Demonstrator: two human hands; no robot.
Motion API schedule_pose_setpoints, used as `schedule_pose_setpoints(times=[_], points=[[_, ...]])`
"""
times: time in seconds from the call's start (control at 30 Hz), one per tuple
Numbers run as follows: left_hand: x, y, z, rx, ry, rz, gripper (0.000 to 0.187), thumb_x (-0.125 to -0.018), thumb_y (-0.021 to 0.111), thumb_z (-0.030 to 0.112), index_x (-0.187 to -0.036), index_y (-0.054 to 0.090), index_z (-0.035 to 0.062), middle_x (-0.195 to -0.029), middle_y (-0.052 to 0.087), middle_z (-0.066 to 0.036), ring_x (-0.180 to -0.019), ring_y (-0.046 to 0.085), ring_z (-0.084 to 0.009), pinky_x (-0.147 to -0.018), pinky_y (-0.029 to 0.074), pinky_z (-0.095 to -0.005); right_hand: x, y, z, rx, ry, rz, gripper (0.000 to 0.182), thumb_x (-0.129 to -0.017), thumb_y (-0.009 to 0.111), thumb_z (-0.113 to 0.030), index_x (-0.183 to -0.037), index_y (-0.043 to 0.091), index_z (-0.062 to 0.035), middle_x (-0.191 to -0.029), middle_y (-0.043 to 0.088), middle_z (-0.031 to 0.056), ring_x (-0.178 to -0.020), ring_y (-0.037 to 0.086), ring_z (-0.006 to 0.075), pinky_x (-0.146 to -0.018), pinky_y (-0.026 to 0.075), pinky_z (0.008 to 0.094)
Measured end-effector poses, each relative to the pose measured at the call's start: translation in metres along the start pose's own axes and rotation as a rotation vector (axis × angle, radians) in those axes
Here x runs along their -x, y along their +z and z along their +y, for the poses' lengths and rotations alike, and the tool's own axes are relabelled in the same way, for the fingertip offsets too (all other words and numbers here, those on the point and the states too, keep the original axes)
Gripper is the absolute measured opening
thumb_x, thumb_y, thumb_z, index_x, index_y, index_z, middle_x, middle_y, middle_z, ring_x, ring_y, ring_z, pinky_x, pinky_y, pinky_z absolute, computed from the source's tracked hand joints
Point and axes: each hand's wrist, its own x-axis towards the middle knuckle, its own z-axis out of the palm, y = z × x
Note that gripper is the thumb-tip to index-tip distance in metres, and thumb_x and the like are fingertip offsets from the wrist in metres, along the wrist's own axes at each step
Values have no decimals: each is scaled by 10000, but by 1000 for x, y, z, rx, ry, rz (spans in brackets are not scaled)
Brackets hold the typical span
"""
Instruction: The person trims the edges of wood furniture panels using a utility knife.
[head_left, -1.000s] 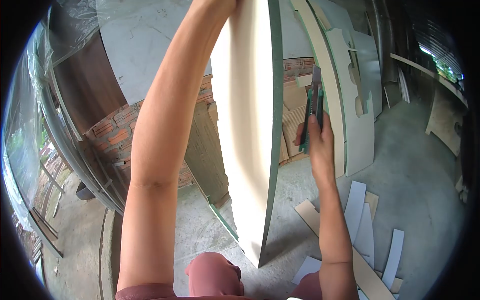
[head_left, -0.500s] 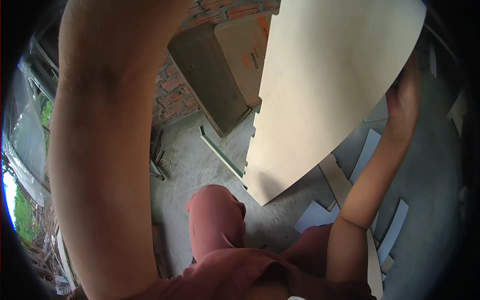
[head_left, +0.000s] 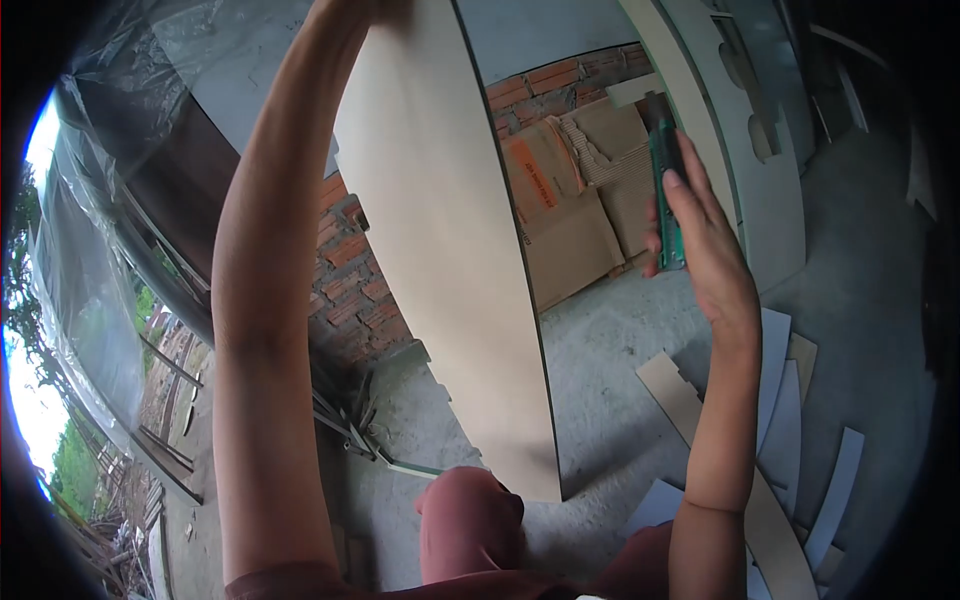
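A long cream-coloured board [head_left: 440, 230] stands steeply on the concrete floor, with notches along its left edge and a dark, straight right edge. My left hand [head_left: 392, 10] is at the board's upper left, holding it up; its fingers are cut off by the top of the view. To the right of the board, apart from it, my right hand [head_left: 712, 235] is closed around a green utility knife [head_left: 665, 190] pointing upward. Whether its blade is out I cannot make out. My bent knee [head_left: 470, 525] is close to the board's lower end.
Flattened cardboard boxes [head_left: 570, 240] lean against a brick wall [head_left: 350, 270] behind the board. Tall panels with cutouts [head_left: 780, 200] stand at the right. Cut strips [head_left: 835, 495] lie on the floor at lower right. Clear plastic sheeting [head_left: 90, 290] hangs at the left.
The board has swung left and now stands more upright. My right hand has come away from its right edge, and the knife now shows plainly. My view has tipped up.
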Motion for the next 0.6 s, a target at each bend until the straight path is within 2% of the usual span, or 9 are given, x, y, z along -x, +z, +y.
schedule_pose_setpoints(times=[0.03,0.13,0.2,0.27,0.33,0.4,0.47,0.5,0.6], points=[[10,-10,7,-98,-211,32,479,-786,690,592,-610,625,151,-440,396,84,-340,264,-59,-335,178,-279,6,16,-1,-109,36,-69,583,-983,477,-298,-1489,225,-156,-831,491,27,-687,518,90,-571,504,267],[12,-37,-5,-275,-331,135,562,-779,673,625,-480,457,202,-416,326,69,-330,251,-73,-344,142,-294,9,64,25,-322,37,-204,428,-989,481,-290,-1360,378,-104,-808,464,-1,-672,497,65,-558,483,247],[1,-55,-24,-239,-316,118,570,-766,678,638,-478,456,199,-415,321,69,-331,245,-78,-348,144,-305,3,87,55,-193,33,-174,376,-990,494,-307,-1274,403,-78,-797,423,-20,-660,475,52,-549,468,245],[-7,-66,-20,-195,-281,109,578,-752,682,650,-477,455,195,-413,317,68,-332,239,-82,-351,146,-316,-4,92,75,-195,54,-197,450,-987,500,-332,-1317,358,-61,-805,392,-22,-650,459,48,-536,450,235],[-8,-74,-9,-395,-167,186,581,-771,677,628,-467,437,196,-403,302,71,-327,220,-92,-350,149,-337,-9,90,84,-197,104,-187,451,-990,495,-325,-1328,346,-67,-806,396,-20,-640,447,46,-529,440,224],[-39,-94,-9,-349,-180,156,522,-780,682,604,-544,549,157,-464,407,54,-357,261,-103,-359,202,-316,-12,87,78,-163,74,-169,513,-995,477,-330,-1398,289,-74,-779,390,-20,-633,431,43,-514,426,215],[-55,-101,-2,-120,-25,191,494,-796,679,578,-784,694,84,-579,513,32,-463,403,-100,-441,336,-296,-12,83,73,-114,38,-150,582,-1004,441,-359,-1470,198,-108,-769,390,-19,-615,413,40,-487,404,208],[-61,-106,3,-141,91,224,586,-804,682,558,-1037,693,20,-761,617,-3,-657,540,-118,-616,434,-292,-12,82,68,-82,72,-167,616,-1008,406,-403,-1503,144,-149,-783,394,-15,-600,399,36,-465,379,200],[-36,-105,29,-205,33,254,587,-832,670,521,-1079,674,-11,-869,659,-50,-795,595,-157,-709,456,-305,-10,83,62,-162,170,-216,606,-1004,398,-435,-1503,170,-179,-792,396,-10,-590,392,34,-459,366,193]])
